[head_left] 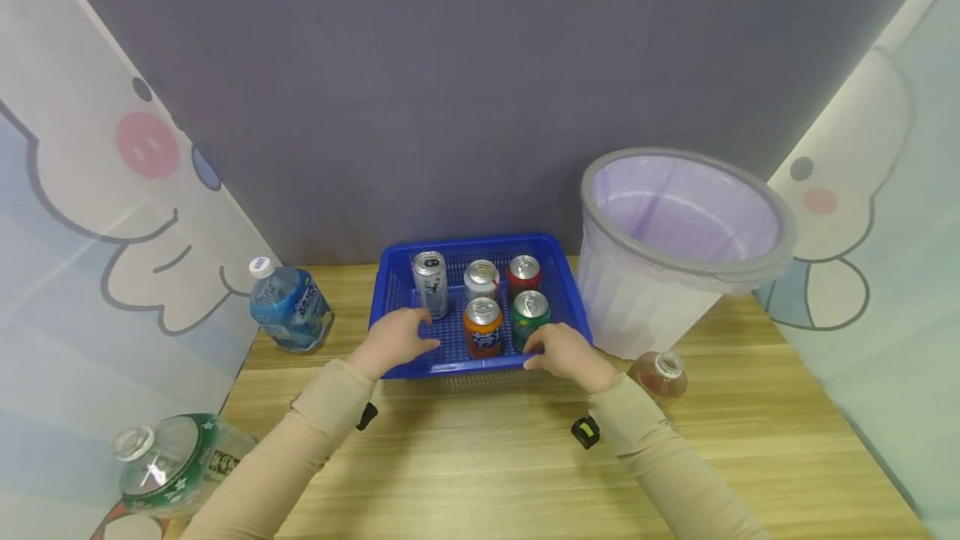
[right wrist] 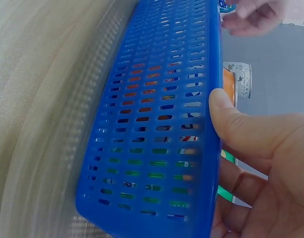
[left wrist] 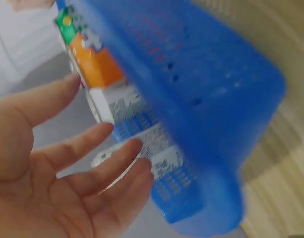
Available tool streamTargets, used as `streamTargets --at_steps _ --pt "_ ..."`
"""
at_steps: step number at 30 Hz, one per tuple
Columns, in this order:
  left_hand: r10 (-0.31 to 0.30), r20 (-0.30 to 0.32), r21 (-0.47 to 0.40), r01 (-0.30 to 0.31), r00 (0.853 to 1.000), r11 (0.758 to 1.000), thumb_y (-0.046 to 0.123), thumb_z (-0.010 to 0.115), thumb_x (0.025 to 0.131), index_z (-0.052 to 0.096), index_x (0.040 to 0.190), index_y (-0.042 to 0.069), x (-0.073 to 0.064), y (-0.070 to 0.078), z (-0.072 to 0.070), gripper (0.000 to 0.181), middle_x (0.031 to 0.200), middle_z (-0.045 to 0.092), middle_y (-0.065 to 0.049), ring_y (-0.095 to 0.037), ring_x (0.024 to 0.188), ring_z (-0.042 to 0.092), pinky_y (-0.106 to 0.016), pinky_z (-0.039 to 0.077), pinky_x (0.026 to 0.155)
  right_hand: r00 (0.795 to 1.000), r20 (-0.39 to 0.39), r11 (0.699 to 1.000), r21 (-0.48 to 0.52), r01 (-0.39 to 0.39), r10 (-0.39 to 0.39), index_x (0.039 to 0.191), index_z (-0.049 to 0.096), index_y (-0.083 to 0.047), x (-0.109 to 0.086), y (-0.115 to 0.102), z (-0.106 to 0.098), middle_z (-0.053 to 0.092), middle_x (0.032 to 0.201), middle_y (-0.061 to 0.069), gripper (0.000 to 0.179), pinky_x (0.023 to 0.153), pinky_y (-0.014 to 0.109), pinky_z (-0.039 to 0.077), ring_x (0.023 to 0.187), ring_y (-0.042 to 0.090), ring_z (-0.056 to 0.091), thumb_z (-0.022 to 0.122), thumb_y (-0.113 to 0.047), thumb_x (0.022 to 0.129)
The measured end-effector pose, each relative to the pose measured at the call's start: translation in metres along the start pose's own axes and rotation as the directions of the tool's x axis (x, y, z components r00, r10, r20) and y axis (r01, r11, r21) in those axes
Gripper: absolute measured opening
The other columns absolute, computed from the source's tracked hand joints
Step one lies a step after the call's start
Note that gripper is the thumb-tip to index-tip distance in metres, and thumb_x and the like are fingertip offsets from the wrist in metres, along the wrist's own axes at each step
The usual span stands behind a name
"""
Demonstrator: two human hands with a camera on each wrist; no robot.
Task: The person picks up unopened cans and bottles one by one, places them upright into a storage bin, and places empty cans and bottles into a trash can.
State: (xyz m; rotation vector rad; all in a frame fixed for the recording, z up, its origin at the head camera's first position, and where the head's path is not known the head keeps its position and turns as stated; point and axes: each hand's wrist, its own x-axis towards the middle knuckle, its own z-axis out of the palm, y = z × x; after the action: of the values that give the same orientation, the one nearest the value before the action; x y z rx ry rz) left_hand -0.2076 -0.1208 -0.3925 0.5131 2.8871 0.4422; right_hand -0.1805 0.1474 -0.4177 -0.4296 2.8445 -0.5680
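Observation:
A blue plastic basket [head_left: 465, 366] holds several drink cans: a tall silver can [head_left: 431, 290], a white can [head_left: 481, 283], a red can [head_left: 524, 273], an orange can [head_left: 483, 333] and a green can [head_left: 529, 315]. At the basket's front right, my right hand [head_left: 566, 353] grips the rim. In the right wrist view its thumb lies on the outer side of the basket [right wrist: 157, 114], with the fingers inside. Over the front left part is my left hand [head_left: 393, 342]; its fingers are spread and hold nothing in the left wrist view.
Right of the basket stands a lined white bin [head_left: 652, 298] with a grey rim. A brownish bottle [head_left: 660, 375] is before it. To the left are a blue liquid bottle [head_left: 291, 307] and a large clear bottle [head_left: 187, 461]. A grey wall [head_left: 450, 90] rises behind.

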Motion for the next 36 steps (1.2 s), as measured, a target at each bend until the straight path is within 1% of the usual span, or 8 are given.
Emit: streamTargets --at_steps 1,4,9,12,14,18,27,36 --pt "0.006 0.023 -0.003 -0.006 1.000 1.000 0.029 0.073 0.082 0.065 0.109 0.001 -0.004 0.000 0.003 0.040 0.109 0.068 -0.016 -0.033 0.101 0.064 -0.046 0.050 0.087 1.000 0.000 1.000 0.000 0.000 0.000 0.090 0.075 -0.011 0.000 0.000 0.000 0.072 0.090 -0.001 0.018 0.086 0.041 0.051 0.094 0.024 0.065 0.077 -0.023 0.078" --pt "0.027 0.072 -0.011 -0.027 0.997 1.000 0.029 0.075 0.080 0.066 0.104 0.002 -0.014 0.001 0.010 0.037 0.103 0.069 -0.014 -0.031 0.096 0.065 -0.045 0.051 0.083 1.000 -0.009 1.000 0.000 0.005 -0.005 0.090 0.075 -0.011 -0.001 0.000 0.000 0.072 0.089 -0.001 0.017 0.085 0.041 0.051 0.093 0.024 0.066 0.077 -0.022 0.077" --pt "0.034 0.099 -0.041 -0.031 0.994 0.999 0.025 0.076 0.078 0.070 0.094 0.006 -0.022 0.001 0.018 0.025 0.088 0.069 -0.006 -0.022 0.081 0.063 -0.040 0.051 0.074 1.000 -0.027 1.000 0.002 0.010 -0.010 0.088 0.075 -0.011 -0.002 0.000 0.002 0.072 0.088 -0.002 0.015 0.084 0.039 0.051 0.092 0.023 0.066 0.077 -0.022 0.077" --pt "0.033 0.085 -0.062 -0.028 0.996 0.998 0.022 0.076 0.078 0.071 0.089 0.007 -0.023 0.001 0.021 0.018 0.082 0.068 -0.002 -0.017 0.076 0.061 -0.037 0.051 0.070 1.000 -0.027 1.000 0.002 0.008 -0.008 0.088 0.075 -0.012 -0.003 0.000 0.003 0.072 0.089 -0.002 0.015 0.083 0.039 0.052 0.091 0.023 0.066 0.077 -0.022 0.078" --pt "0.038 0.063 -0.060 -0.034 0.997 0.998 0.021 0.077 0.077 0.071 0.086 0.008 -0.024 0.000 0.022 0.017 0.079 0.067 -0.001 -0.016 0.074 0.061 -0.036 0.050 0.069 1.000 -0.028 1.000 -0.001 0.005 -0.005 0.088 0.075 -0.012 -0.003 -0.001 0.003 0.072 0.089 -0.001 0.015 0.083 0.039 0.052 0.091 0.023 0.066 0.077 -0.023 0.078" --pt "0.039 0.022 -0.051 -0.037 0.999 0.998 0.021 0.079 0.075 0.071 0.082 0.009 -0.023 -0.002 0.024 0.017 0.079 0.068 0.000 -0.018 0.075 0.062 -0.036 0.051 0.071 1.000 -0.031 1.000 -0.017 -0.002 0.001 0.089 0.075 -0.012 -0.003 -0.001 0.002 0.072 0.090 -0.001 0.015 0.083 0.040 0.052 0.093 0.025 0.066 0.076 -0.023 0.078" --pt "0.006 0.031 -0.069 -0.004 1.000 0.998 0.022 0.079 0.075 0.073 0.085 0.008 -0.022 -0.002 0.024 0.019 0.083 0.070 -0.001 -0.020 0.080 0.065 -0.038 0.052 0.075 1.000 -0.011 0.999 -0.040 0.008 -0.008 0.091 0.074 -0.009 -0.004 -0.005 -0.002 0.072 0.092 0.003 0.017 0.081 0.043 0.052 0.093 0.028 0.066 0.075 -0.021 0.080" --pt "0.012 -0.009 -0.071 -0.013 1.000 0.997 0.022 0.079 0.074 0.073 0.085 0.008 -0.025 -0.001 0.025 0.019 0.082 0.071 -0.001 -0.020 0.080 0.066 -0.036 0.051 0.074 1.000 0.016 0.996 -0.088 0.025 -0.024 0.090 0.074 -0.012 -0.004 -0.008 -0.005 0.071 0.092 0.002 0.015 0.078 0.042 0.052 0.089 0.025 0.065 0.074 -0.023 0.081"
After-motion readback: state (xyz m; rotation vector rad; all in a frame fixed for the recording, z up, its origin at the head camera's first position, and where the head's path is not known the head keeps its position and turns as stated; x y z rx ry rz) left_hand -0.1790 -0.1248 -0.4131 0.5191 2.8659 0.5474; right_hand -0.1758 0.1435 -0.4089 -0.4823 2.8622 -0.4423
